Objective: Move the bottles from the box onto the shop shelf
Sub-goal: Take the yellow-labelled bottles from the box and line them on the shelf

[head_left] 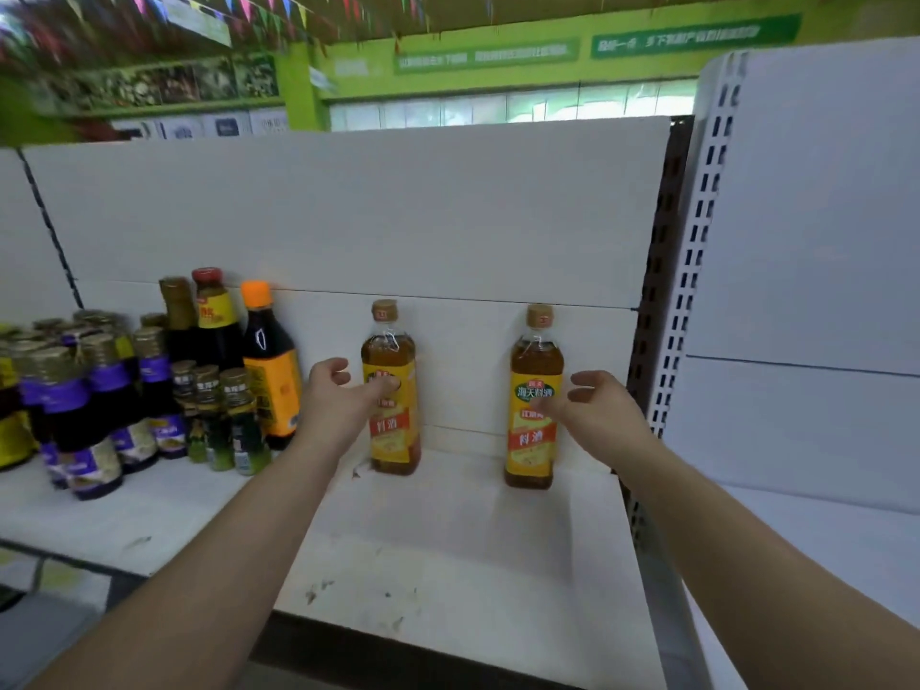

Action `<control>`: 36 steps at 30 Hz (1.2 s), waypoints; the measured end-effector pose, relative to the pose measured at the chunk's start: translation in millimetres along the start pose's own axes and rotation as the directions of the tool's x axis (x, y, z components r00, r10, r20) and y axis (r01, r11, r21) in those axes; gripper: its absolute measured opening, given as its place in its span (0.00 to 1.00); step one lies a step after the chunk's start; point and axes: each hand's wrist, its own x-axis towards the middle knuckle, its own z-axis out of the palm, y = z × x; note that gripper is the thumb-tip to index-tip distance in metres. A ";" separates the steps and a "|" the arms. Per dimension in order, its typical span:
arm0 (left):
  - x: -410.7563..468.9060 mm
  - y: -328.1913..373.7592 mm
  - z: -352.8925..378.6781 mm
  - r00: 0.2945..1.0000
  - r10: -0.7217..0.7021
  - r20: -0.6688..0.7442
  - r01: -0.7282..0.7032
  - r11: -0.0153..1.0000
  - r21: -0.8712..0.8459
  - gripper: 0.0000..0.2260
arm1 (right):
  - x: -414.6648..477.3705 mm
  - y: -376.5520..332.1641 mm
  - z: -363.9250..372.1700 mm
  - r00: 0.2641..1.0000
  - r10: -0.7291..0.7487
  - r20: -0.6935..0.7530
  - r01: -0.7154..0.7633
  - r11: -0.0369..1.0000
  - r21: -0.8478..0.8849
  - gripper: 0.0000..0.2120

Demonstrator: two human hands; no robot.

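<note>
Two amber cooking-wine bottles with yellow labels and tan caps stand upright at the back of the white shelf. The left bottle has my left hand just to its left, fingers spread, thumb tip against the label. The right bottle has my right hand just to its right, fingers apart, thumb near the label. Neither hand is wrapped around a bottle. The box is not in view.
A crowd of dark sauce bottles and an orange-capped bottle fills the shelf's left part. A perforated white upright bounds the shelf on the right, with another white shelf unit beyond it.
</note>
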 end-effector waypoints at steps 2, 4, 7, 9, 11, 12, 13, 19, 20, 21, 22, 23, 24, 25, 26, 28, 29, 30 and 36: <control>10.0 -4.5 1.9 0.998 0.003 0.063 -0.005 1.000 0.024 0.36 | 5.5 3.3 3.6 1.000 0.009 0.015 -0.009 1.000 0.016 0.39; 20.0 -10.3 4.3 0.992 0.000 0.127 -0.004 1.000 0.030 0.36 | 11.7 7.6 8.0 1.000 0.017 0.021 -0.017 0.999 0.037 0.40; 35.9 -18.9 4.4 0.976 -0.022 0.215 0.012 0.999 0.048 0.35 | 19.2 9.9 13.3 1.000 0.010 0.012 -0.010 1.000 0.025 0.38; 46.1 -24.6 3.0 0.954 -0.047 0.296 0.033 0.998 0.052 0.33 | 22.7 10.4 15.4 1.000 0.006 0.010 -0.007 0.999 0.035 0.34; 54.2 -28.0 1.3 0.924 -0.061 0.377 0.035 0.997 0.074 0.31 | 25.6 12.6 16.3 1.000 0.002 0.009 -0.003 0.999 0.046 0.31; 58.1 -29.3 0.7 0.910 -0.067 0.410 0.034 0.996 0.087 0.30 | 27.4 14.0 16.6 1.000 0.002 0.005 -0.002 0.999 0.048 0.31; 62.5 -30.9 -0.4 0.895 -0.074 0.441 0.033 0.994 0.101 0.30 | 29.1 14.8 16.8 1.000 0.002 0.001 -0.002 0.999 0.045 0.30; 83.3 -34.6 -11.5 0.790 -0.079 0.609 0.003 0.992 0.124 0.44 | 36.6 13.5 17.7 1.000 0.008 0.004 -0.008 1.000 0.009 0.27; 86.2 -35.8 -12.8 0.778 -0.067 0.625 -0.003 0.994 0.110 0.47 | 37.6 13.6 17.8 1.000 0.008 0.013 -0.008 1.000 0.002 0.27; 88.2 -36.6 -13.8 0.768 -0.056 0.638 -0.008 0.995 0.096 0.48 | 38.3 13.3 18.0 1.000 0.006 0.029 -0.006 1.000 -0.012 0.26; 89.7 -37.1 -14.6 0.760 -0.046 0.649 -0.013 0.996 0.085 0.47 | 39.1 12.9 18.2 0.999 0.004 0.049 -0.003 1.000 -0.028 0.25; 90.6 -36.8 -15.2 0.752 -0.038 0.658 -0.018 0.997 0.078 0.46 | 39.3 11.9 18.1 0.998 0.002 0.066 0.001 0.999 -0.044 0.23; 91.0 -36.1 -15.4 0.745 -0.034 0.666 -0.020 0.997 0.074 0.42 | 39.7 11.0 17.8 0.997 0.002 0.079 0.003 0.998 -0.056 0.22; 91.5 -35.8 -15.4 0.743 -0.031 0.668 -0.020 0.997 0.069 0.37 | 39.9 9.9 17.0 0.996 0.002 0.086 0.004 0.998 -0.067 0.22; 92.5 -36.2 -15.2 0.744 -0.028 0.667 -0.019 0.998 0.063 0.32 | 40.7 9.5 16.2 0.996 0.003 0.088 0.004 0.997 -0.074 0.23; 94.3 -37.3 -14.2 0.750 -0.026 0.661 -0.016 0.998 0.058 0.28 | 42.4 8.8 14.5 0.996 0.006 0.087 0.001 0.997 -0.078 0.25; 95.1 -38.0 -14.1 0.753 -0.024 0.658 -0.017 0.998 0.057 0.28 | 43.0 8.6 14.2 0.996 0.008 0.088 -0.001 0.997 -0.075 0.26; 95.8 -38.4 -14.0 0.757 -0.021 0.653 -0.019 0.998 0.054 0.29 | 43.1 8.9 14.3 0.996 0.009 0.089 -0.002 0.997 -0.071 0.26; 98.8 -42.5 -11.1 0.792 0.009 0.610 -0.038 0.999 0.035 0.29 | 40.6 14.2 16.3 0.999 0.000 0.052 0.001 1.000 -0.022 0.24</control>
